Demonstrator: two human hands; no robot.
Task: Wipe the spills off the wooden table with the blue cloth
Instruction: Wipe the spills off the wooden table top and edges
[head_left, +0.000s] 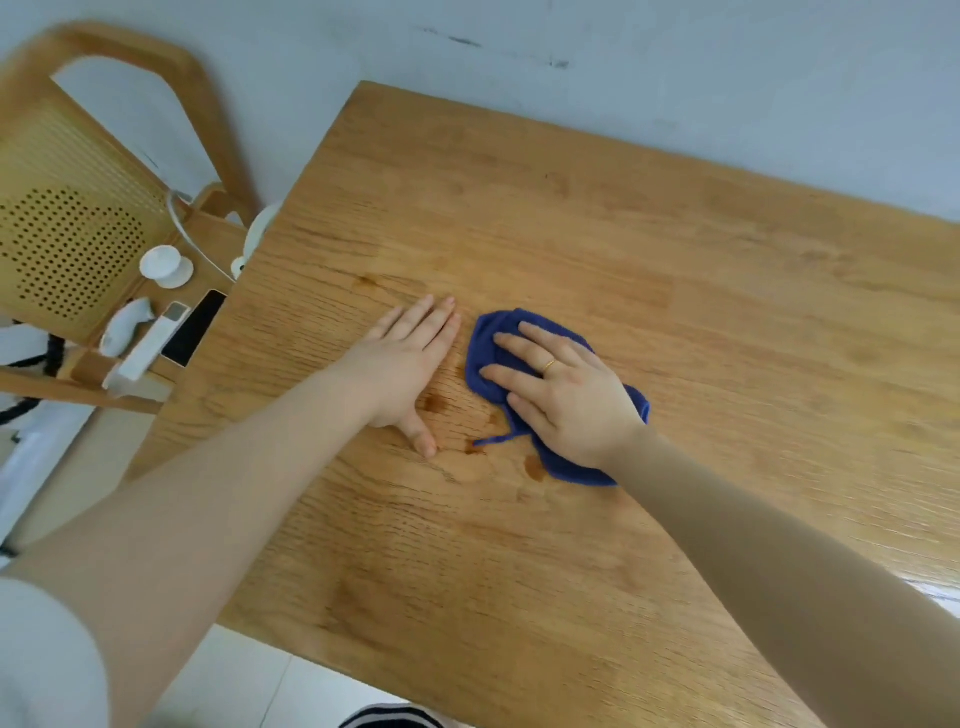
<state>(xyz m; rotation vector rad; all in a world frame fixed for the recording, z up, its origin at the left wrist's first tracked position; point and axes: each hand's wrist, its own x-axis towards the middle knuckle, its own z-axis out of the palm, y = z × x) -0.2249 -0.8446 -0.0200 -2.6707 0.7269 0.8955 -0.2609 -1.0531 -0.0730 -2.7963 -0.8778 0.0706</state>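
Hands lie flat on the wooden table (597, 249): left hand (402, 364) bare beside brown spills (534, 466), right hand (563, 397) pressing the blue cloth (485, 353).

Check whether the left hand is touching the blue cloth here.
Apart. The head view shows the left hand flat on the wooden table, with a strip of bare wood between its fingers and the blue cloth under the right hand.

Setting: domestic room, likely a home dining or study corner. Evidence: oak-grain wooden worktop (571, 234) pushed against a plain pale wall (675, 62); wooden chair (78, 171) with woven cane back alongside, its seat holding small household gadgets; pale tiled floor (249, 686).
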